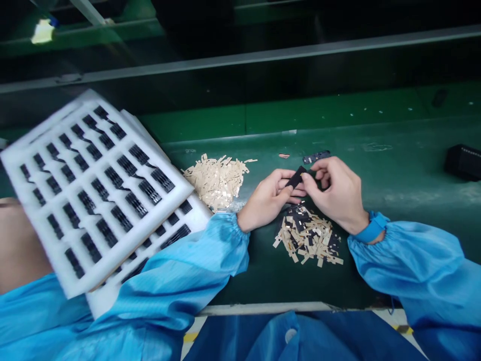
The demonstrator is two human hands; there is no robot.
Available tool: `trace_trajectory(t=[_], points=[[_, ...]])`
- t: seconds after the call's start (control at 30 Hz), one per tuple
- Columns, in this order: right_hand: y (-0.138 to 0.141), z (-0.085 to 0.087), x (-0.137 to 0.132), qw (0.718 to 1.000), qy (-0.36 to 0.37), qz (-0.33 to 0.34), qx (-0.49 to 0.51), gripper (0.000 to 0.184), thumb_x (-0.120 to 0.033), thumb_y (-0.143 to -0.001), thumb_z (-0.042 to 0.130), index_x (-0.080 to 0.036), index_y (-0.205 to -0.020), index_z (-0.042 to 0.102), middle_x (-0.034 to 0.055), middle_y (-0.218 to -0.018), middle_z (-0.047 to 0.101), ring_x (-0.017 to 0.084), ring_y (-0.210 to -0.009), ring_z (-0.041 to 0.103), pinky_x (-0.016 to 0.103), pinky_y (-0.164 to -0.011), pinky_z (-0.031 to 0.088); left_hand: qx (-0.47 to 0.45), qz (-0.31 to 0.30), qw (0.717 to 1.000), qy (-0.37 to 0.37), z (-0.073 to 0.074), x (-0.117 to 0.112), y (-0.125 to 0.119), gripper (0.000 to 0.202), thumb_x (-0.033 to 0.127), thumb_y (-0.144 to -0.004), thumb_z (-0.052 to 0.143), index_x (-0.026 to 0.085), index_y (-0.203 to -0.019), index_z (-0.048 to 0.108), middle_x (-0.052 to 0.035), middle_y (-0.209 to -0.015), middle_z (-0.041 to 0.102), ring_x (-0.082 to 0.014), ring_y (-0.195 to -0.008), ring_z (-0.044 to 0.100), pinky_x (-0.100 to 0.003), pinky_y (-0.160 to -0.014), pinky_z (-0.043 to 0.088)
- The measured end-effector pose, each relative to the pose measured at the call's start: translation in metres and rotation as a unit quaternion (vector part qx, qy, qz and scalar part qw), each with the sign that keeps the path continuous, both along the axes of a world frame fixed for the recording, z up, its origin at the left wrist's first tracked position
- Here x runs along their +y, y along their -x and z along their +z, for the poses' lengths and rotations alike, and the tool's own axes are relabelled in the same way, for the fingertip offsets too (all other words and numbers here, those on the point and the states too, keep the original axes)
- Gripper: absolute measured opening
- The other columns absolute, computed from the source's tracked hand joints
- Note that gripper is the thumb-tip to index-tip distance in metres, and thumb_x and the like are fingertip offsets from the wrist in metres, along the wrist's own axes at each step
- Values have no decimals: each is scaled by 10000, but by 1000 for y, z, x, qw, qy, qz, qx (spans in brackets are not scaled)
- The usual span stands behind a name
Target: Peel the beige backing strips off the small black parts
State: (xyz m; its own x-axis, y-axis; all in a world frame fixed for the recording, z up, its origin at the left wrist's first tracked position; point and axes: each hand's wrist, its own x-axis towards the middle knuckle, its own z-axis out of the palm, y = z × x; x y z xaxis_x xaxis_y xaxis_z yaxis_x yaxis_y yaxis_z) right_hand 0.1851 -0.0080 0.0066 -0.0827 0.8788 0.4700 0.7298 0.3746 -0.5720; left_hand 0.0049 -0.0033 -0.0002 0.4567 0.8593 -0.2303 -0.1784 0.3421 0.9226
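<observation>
Between my left hand (268, 199) and my right hand (336, 193), a small black flat part (296, 177) is pinched by the fingertips of both. Just below the hands lies a heap of beige strips mixed with black pieces (308, 236). A larger heap of beige metal strips (216, 181) sits left of my left hand, close to its wrist. A dark slotted strip (316, 157) lies on the green mat beyond my fingers, apart from them. A blue strap (372, 227) circles my right wrist.
A white foam tray (97, 185) with rows of dark parts in its slots appears tilted and blurred at left, above my left sleeve. A black box (464, 162) stands at the right on the green mat (398, 200). A metal rail (240, 62) runs along the back.
</observation>
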Motion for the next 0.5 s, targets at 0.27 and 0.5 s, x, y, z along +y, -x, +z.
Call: trace_trajectory(t=[0.27,0.5], points=[[-1,0,-1,996,15,7,92,50,-174,-885,648,-214,-913,638,-11,-782,630,119,-628,566,275,-594,470,13,3,1000,-24,2,1,2,129,197,-1005,516,164,-1110,448,-111,-1030,752,-153,-856,746,-258,-697,586],[7,-1,-2,991,83,20,104,61,-224,-874,704,-190,-920,683,-15,-758,653,103,-590,560,261,-555,459,51,19,998,-27,-6,-3,-2,178,182,-952,596,172,-1077,469,-52,-954,720,-143,-851,747,-263,-730,627]])
